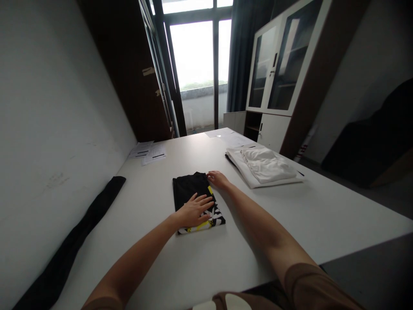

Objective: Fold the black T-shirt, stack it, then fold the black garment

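A folded black T-shirt (189,186) with a white and yellow print lies flat on the white table (167,271) in front of me. My left hand (194,211) rests palm down on its lower right part, fingers spread and covering some of the print. At the far right corner of the bundle is my right hand (217,178), its fingertips bent in against the cloth edge and seemingly pinching it. The undersides of both hands are hidden.
To the right lies a stack of folded white clothes (269,165) with something dark beneath. A long black cloth (87,228) stretches along the left wall. Papers (154,153) lie at the far left, more sheets (230,137) at the far end. A white cabinet (274,129) stands beyond.
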Demonstrator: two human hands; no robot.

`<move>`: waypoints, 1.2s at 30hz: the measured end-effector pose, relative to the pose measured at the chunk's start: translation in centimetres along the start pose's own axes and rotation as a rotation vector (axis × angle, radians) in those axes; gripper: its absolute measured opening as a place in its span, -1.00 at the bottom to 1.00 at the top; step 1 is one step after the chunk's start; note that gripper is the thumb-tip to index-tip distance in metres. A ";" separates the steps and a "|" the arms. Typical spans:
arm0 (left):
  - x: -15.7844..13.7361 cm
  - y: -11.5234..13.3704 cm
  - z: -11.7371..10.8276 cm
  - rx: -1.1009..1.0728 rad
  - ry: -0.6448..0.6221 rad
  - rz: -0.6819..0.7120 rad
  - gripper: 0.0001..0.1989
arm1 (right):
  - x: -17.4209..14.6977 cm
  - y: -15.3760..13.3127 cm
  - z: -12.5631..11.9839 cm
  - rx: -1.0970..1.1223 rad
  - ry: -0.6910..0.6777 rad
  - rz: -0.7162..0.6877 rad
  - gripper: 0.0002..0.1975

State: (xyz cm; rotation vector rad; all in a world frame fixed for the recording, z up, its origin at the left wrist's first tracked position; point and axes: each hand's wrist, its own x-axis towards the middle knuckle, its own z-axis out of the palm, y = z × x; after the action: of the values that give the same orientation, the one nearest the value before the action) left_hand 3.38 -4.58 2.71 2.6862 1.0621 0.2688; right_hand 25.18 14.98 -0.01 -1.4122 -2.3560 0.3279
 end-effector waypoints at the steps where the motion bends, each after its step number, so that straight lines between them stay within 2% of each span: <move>1: 0.0 0.1 -0.1 -0.003 0.001 0.004 -0.39 | 0.0 0.0 0.0 -0.001 -0.001 -0.002 -0.67; 8: 0.0 0.1 -0.2 -0.010 0.034 0.024 -0.42 | -0.2 -0.4 -0.4 -0.010 -0.001 -0.005 -0.67; 21: 0.1 1.4 -0.6 -0.046 -0.009 0.098 -0.42 | 0.0 0.2 0.3 0.008 -0.001 0.001 -0.67; 31: 0.2 1.5 -0.6 -0.041 -0.028 0.087 -0.40 | 0.1 0.3 0.5 0.003 0.022 -0.012 -0.69; 36: 0.3 1.5 -0.7 -0.028 -0.077 0.059 -0.39 | 0.3 0.7 0.9 0.018 0.030 -0.027 -0.71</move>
State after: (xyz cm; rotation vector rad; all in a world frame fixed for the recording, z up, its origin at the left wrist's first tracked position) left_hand 4.41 -5.31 3.85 2.6827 0.9516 0.1881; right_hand 25.19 15.53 -1.05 -1.3673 -2.3403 0.3175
